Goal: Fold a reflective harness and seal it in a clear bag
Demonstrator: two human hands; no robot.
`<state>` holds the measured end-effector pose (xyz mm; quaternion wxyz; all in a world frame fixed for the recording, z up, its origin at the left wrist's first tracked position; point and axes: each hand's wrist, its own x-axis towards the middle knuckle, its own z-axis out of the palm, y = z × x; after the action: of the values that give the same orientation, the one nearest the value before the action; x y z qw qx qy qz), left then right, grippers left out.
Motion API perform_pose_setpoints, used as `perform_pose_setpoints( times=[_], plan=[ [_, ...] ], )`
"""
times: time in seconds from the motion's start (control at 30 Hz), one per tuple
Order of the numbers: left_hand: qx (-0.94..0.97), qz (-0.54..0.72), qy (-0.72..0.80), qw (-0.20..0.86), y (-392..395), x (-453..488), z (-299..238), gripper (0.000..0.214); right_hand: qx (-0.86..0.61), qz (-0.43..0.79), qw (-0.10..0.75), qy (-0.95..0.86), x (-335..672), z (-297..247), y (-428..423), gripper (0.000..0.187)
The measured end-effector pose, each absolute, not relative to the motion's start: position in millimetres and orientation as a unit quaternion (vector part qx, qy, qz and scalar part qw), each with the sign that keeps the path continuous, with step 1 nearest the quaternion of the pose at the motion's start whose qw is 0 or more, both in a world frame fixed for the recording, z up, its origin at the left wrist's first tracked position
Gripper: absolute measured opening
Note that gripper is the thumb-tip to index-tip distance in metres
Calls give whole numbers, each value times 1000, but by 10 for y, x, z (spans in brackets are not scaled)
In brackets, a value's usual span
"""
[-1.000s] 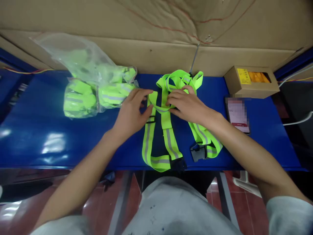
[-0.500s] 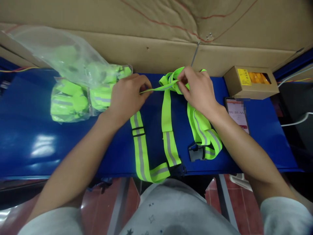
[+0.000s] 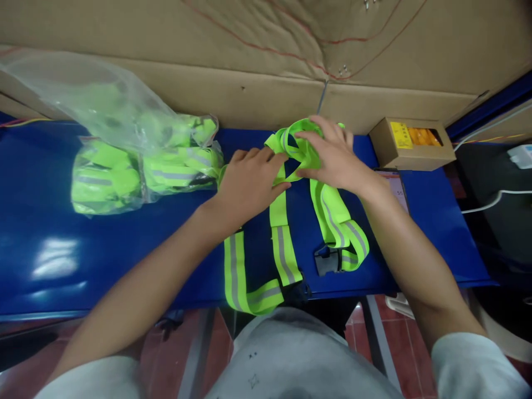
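The green webbing [image 3: 279, 210] is laid across the blue table [image 3: 137, 249], its loops bunched near the back edge and its lengths trailed toward the front. The left hand [image 3: 253, 180] is set over the left side of the loops; whether webbing is pinched beneath cannot be told, since the underside is hidden. At the right hand [image 3: 330, 152], thumb and index finger are spread wide around the bunched loops.

If one length were pulled while others are crossed over it, the loops could be tightened into a knot. The front bend is hung over the table edge, so more webbing could be dragged down by its weight or by a brush of the shirt [image 3: 291, 354]. The buckle [image 3: 328, 261] could be tugged along too, and the phone [image 3: 398, 188], partly covered by the right forearm, could be nudged.
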<state>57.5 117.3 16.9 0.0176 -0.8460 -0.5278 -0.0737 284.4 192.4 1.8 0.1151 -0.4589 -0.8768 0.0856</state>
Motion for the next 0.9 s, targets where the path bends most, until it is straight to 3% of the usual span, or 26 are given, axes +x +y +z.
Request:
perform_pose_setpoints(
  times=[0.17, 0.37, 0.5, 0.7, 0.9],
  plan=[
    [-846, -41, -531, 6, 1269, 676, 73, 25, -576, 133, 152, -792, 2969, 40, 1990, 91],
    [-842, -22, -538, -22, 1247, 665, 2, 20, -595, 162, 225, -755, 3061, -85, 2013, 56],
    [-836, -3, -548, -21, 1232, 679, -20, 23, -611, 165, 301, -713, 3249, -123, 1977, 44],
    [-808, 11, -587, -42, 1230, 730, 6, 22, -590, 167, 379, -693, 3483, -362, 1969, 50],
    [-790, -55, -605, -83, 1450, 976, 73, 47, -530, 218, 449, -685, 3441, -464, 1999, 56]
  ],
)
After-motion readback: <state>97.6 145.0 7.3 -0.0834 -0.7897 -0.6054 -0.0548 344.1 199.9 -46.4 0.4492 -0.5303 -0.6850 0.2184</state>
